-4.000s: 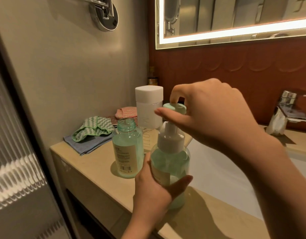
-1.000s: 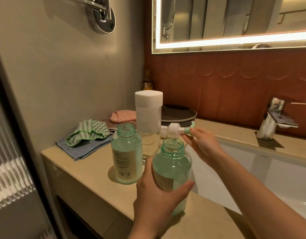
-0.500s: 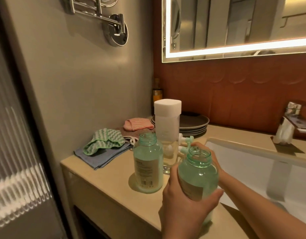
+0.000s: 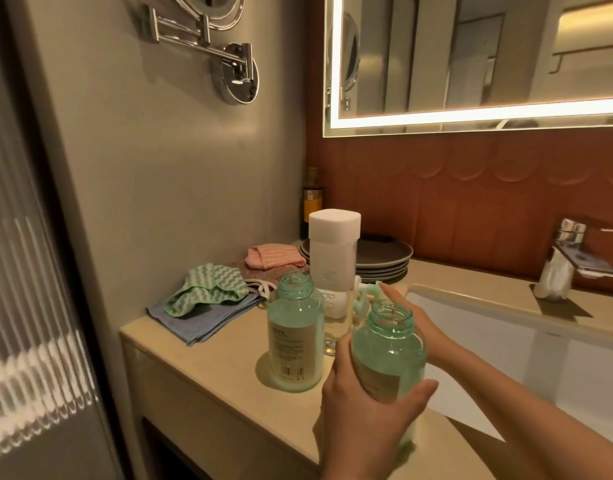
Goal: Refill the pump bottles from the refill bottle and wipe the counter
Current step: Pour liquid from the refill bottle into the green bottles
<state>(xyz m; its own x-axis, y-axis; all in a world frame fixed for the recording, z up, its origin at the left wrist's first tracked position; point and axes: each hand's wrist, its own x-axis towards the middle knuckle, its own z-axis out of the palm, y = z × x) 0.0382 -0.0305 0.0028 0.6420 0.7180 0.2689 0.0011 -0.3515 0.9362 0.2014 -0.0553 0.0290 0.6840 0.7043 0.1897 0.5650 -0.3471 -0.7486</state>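
At the front edge of the counter, the left hand grips an open green pump bottle round its body, thumb across the front. A few seconds ago the pump was still on this bottle; a second ago the right hand carried it clear, and it has now brought it down behind the bottle. The pump head lies at the foot of the white-capped refill bottle. The right hand's visible fingers lie fairly straight beside it, but the held bottle hides the rest, so I cannot tell whether it has let go. A second green bottle stands open just to the left. Both necks are now clear, so pouring looks like the next step; the refill bottle is still capped, and the cloths lie untouched.
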